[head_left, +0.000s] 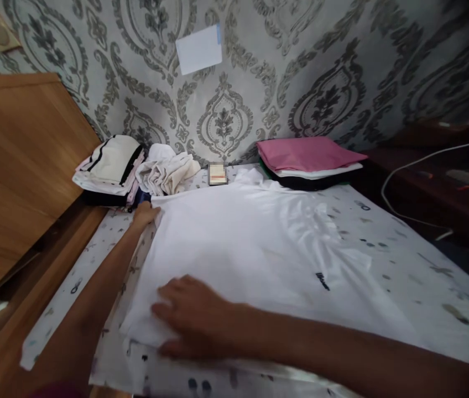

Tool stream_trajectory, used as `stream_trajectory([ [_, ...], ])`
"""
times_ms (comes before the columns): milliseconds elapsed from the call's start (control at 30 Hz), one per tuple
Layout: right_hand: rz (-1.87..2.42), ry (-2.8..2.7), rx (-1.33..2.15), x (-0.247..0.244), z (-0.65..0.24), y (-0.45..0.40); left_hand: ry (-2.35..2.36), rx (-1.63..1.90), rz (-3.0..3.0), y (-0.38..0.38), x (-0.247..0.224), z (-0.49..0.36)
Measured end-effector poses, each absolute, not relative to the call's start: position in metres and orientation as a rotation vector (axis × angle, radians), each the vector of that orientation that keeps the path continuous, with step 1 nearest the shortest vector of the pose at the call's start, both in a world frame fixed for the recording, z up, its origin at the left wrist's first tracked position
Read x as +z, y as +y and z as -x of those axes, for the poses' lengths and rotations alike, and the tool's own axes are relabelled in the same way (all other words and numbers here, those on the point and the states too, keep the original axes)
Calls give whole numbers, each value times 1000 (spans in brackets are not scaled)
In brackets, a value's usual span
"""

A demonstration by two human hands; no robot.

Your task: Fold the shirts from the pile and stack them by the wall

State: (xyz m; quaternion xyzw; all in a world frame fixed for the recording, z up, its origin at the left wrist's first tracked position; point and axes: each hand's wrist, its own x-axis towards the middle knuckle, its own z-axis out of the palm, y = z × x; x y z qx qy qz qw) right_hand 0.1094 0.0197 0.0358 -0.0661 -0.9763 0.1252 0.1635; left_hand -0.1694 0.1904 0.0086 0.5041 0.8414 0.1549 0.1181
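Observation:
A white T-shirt lies spread out on the patterned sheet, with small dark lettering on its chest. Its hem end faces left and its sleeves are to the right. At the far left corner of the hem, my left hand has its fingers closed on the cloth; the fingertips are partly hidden. My right hand rests on the near left part of the shirt, fingers spread and holding nothing. Some blur softens the right hand.
Folded clothes are stacked at the back left beside crumpled cream cloth. A second folded pile, pink on top, lies at the back right. A small box stands by the wall. A wooden panel borders the left; a white cable hangs right.

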Motion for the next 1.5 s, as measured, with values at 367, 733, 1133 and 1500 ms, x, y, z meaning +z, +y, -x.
stream_trajectory([
  [367, 387, -2981, 358, 16, -26, -12, 2302, 951, -1356, 208, -1, 184],
  [733, 100, -2748, 977, 21, -41, -21, 2426, 637, -1603, 180, 17, 186],
  [1133, 953, -2479, 518, 10, -201, -19, 1774, 454, -2571, 89, -10, 125],
  [1500, 1889, -1954, -50, -23, -385, -76, 1627, 406, -2559, 90, -12, 80],
])
